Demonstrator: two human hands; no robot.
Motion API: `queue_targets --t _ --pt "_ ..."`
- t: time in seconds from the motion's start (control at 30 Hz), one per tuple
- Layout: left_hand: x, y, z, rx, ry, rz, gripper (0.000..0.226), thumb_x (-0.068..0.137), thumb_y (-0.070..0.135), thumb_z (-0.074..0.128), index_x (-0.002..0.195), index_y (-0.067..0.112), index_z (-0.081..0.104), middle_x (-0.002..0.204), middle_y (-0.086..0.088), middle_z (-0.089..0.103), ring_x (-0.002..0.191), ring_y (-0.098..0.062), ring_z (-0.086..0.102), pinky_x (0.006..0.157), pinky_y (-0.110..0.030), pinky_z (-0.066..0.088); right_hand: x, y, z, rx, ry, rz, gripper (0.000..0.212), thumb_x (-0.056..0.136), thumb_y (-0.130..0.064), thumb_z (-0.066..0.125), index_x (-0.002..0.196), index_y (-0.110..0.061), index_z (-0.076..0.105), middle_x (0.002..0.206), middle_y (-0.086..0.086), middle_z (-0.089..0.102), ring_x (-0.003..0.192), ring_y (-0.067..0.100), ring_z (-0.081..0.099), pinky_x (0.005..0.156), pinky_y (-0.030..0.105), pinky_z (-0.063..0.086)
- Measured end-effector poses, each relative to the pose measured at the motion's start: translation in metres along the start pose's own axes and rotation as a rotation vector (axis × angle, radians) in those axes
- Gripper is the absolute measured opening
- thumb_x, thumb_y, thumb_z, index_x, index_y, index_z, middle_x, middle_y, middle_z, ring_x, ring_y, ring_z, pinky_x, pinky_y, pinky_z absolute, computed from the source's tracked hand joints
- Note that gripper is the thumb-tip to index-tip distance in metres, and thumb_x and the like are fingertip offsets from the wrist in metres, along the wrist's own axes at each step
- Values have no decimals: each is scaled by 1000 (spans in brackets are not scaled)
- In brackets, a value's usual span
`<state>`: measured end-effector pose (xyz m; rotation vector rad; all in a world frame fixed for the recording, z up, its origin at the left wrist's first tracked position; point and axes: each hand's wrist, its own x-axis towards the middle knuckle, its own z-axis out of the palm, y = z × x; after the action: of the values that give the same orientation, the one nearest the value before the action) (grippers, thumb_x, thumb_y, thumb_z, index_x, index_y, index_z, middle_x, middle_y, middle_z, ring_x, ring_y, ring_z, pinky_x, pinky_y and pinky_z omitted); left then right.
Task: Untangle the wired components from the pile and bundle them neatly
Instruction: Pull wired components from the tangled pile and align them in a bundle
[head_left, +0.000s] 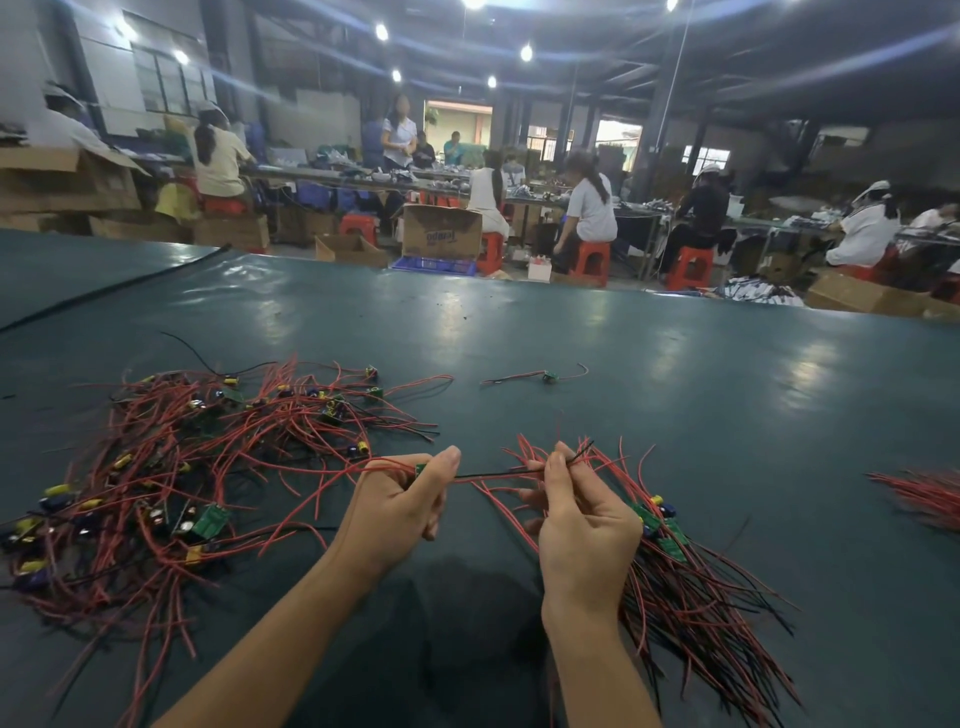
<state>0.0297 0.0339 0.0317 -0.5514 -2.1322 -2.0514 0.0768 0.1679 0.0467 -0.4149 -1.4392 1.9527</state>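
A tangled pile of red and black wires (197, 467) with small green boards and yellow and blue capacitors lies on the left of the dark green table (519, 332). My left hand (400, 504) pinches one small green board (420, 470) whose red wires trail back into the pile. Its black and red leads stretch right to my right hand (582, 514), which pinches their ends. Under and right of that hand lies a straighter bundle of wired components (691, 587), boards side by side.
A single wired component (548, 375) lies apart at mid-table. Another bunch of red wires (924, 493) sits at the right edge. A black cable (104, 291) crosses the far left. Beyond the table, people sit on red stools among cardboard boxes.
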Motion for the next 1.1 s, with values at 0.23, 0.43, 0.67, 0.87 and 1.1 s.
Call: queue_targets --t 0.23,0.43,0.67,0.87,1.1 --pt "-3 -1 1 -10 -61 -12 47 87 41 56 46 20 48 40 1 43 37 -14 39 44 -22 39 -3 -6 -3 181 78 201 26 93 -6 63 79 -21 78 61 -2 70 36 7 46 36 17 37" --pt "-3 2 0 -59 -48 -25 50 89 37 61 44 20 46 39 1 39 35 -13 37 42 -20 37 -3 -12 -5 381 1 476 17 96 -14 58 85 -14 72 62 1 69 32 7 32 36 17 28" --pt "-6 0 4 -54 -67 -29 49 88 38 59 44 20 47 40 -3 42 36 -14 39 44 -21 39 -2 -9 -12 386 1 538 15 95 -22 59 89 -18 73 65 -3 68 37 7 36 36 18 32" --pt "-8 1 11 -103 -20 -17 44 85 42 55 50 15 49 43 -5 44 39 -14 40 45 -21 39 -10 -6 -3 190 -77 374 26 91 -30 67 68 -23 78 74 -6 74 38 4 39 39 19 33" --pt "-8 0 11 -88 -41 3 41 85 46 56 56 17 58 48 -1 49 43 -14 45 45 -20 40 -44 5 17 31 -298 273 18 85 -32 69 70 -32 80 78 -2 77 79 18 73 78 31 59"
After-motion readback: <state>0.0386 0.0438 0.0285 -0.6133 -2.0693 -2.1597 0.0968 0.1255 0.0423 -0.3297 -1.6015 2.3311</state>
